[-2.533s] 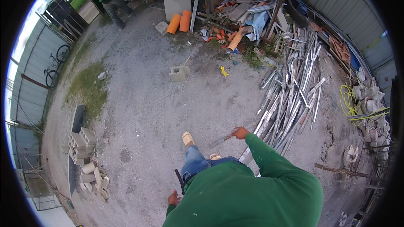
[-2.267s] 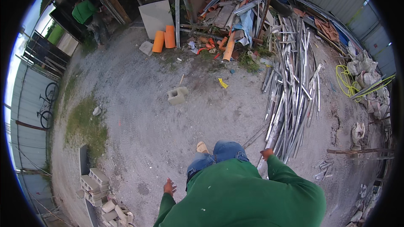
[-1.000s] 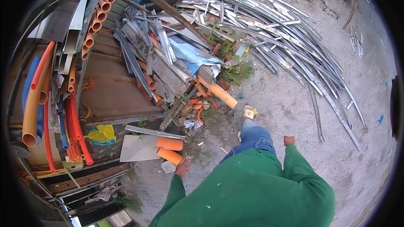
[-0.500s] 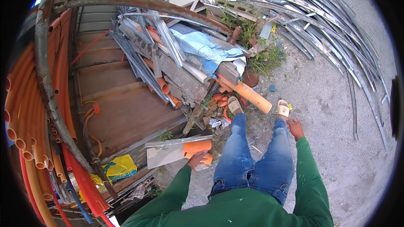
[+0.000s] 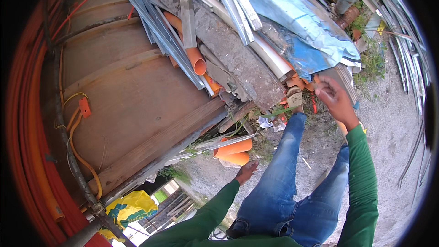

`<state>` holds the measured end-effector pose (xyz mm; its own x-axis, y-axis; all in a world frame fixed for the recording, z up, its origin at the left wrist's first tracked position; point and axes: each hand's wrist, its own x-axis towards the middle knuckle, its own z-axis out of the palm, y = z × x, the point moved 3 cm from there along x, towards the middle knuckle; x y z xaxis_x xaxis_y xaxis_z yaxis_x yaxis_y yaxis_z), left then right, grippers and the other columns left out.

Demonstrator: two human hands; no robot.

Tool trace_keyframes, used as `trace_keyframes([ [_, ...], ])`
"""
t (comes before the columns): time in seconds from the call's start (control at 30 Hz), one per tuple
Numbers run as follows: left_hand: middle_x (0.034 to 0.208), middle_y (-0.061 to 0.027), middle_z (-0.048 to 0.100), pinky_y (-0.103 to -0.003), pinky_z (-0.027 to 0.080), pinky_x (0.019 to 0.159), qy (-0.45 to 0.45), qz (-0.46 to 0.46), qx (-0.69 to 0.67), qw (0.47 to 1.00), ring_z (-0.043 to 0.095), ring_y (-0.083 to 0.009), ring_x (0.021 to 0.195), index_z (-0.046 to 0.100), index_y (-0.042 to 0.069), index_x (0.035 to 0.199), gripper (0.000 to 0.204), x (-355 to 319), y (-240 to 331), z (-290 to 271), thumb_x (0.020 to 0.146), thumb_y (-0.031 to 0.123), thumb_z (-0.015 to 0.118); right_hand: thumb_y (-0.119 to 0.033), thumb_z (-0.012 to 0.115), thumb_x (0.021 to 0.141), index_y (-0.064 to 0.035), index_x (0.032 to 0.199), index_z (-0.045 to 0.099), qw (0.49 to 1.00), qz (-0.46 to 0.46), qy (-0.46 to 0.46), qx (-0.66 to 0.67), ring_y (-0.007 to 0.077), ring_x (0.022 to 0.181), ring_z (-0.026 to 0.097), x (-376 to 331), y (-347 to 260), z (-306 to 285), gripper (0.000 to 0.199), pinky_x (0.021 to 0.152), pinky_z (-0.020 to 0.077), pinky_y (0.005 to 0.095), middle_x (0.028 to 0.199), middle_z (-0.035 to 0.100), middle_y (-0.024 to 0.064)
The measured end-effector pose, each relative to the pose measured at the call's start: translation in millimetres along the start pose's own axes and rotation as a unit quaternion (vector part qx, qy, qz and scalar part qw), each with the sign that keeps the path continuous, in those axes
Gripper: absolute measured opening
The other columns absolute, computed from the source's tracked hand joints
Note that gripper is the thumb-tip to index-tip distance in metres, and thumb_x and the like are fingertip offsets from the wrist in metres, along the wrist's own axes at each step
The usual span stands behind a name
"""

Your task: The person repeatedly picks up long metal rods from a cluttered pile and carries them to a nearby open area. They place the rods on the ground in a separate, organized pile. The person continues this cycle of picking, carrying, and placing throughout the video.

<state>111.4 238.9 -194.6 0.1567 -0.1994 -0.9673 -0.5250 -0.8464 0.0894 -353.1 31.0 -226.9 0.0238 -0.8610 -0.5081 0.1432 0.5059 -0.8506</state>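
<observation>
My left hand [image 5: 247,172] hangs just below two short orange pipe pieces [image 5: 234,147], apart from them. Its fingers are mostly hidden behind the back of the hand, and nothing shows in its grasp. My right hand [image 5: 339,104] is raised in front of the scrap pile, fingers loosely bent and apart, with nothing between them. Beyond it in the picture are a grey-brown board [image 5: 340,78] and a crumpled blue sheet [image 5: 302,36]. A longer orange pipe [image 5: 195,58] pokes out of the pile among grey metal channels [image 5: 167,41].
A rusty brown panel bed [image 5: 132,96] with an edge beam lies left, beside orange-red pipes [image 5: 27,155] and a metal post. A yellow bag [image 5: 132,206] hangs at lower left. Long metal strips [image 5: 414,59] lie on the gravel [image 5: 384,155] at right. Debris and weeds lie by my feet.
The view has shifted nearer to the scrap pile and panel bed. My right hand has risen from beside my knee to in front of the pile. My left hand has moved away from the orange pipe pieces.
</observation>
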Motion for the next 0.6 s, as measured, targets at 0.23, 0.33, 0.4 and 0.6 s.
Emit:
trace_keyframes([
  [0.23,0.14,-0.0213,0.042,-0.041,0.042,0.102,0.241,0.249,0.126,0.929,0.046,-0.0314,0.13,0.029,0.0,0.146,0.079,74.9,115.2,-133.7,0.087,0.034,0.071,-0.056,0.069,0.08,0.0117,0.133,0.044,0.887,-0.221,0.262,-0.311,0.0361,0.119,0.054,231.1,-122.6,108.9,0.09,0.099,0.044,0.0417,0.127,0.054,0.0297],
  [0.33,0.145,-0.026,0.03,-0.045,0.036,0.108,0.364,0.353,0.057,0.86,0.036,-0.0386,0.134,0.024,-0.004,0.145,0.089,109.2,191.6,-202.7,0.084,0.038,0.072,-0.072,0.069,0.069,0.0215,0.134,0.032,0.861,-0.137,0.26,-0.415,0.0452,0.122,0.051,306.4,-134.7,132.7,0.12,0.101,0.044,0.0427,0.127,0.049,0.0395],
  [0.4,0.145,-0.0282,0.03,-0.045,0.032,0.111,0.451,0.36,0.014,0.816,0.033,-0.0393,0.136,0.023,-0.007,0.144,0.094,152.1,210.8,-259.4,0.081,0.041,0.074,-0.07,0.072,0.068,0.0217,0.132,0.03,0.89,-0.072,0.179,-0.413,0.0474,0.113,0.057,326.2,-139.9,163.2,0.12,0.098,0.0463,0.0417,0.123,0.05,0.0405],
  [0.6,0.131,-0.022,0.05,-0.036,0.032,0.107,0.269,0.17,-0.144,0.937,0.051,-0.0274,0.12,0.034,-0.009,0.137,0.096,270.7,254.4,-378.3,0.069,0.036,0.084,-0.055,0.079,0.067,0.0179,0.122,0.04,0.904,-0.04,0.162,-0.393,0.0387,0.107,0.063,338.2,-133.6,170.3,0.1,0.092,0.0488,0.038,0.114,0.06,0.0328],
])
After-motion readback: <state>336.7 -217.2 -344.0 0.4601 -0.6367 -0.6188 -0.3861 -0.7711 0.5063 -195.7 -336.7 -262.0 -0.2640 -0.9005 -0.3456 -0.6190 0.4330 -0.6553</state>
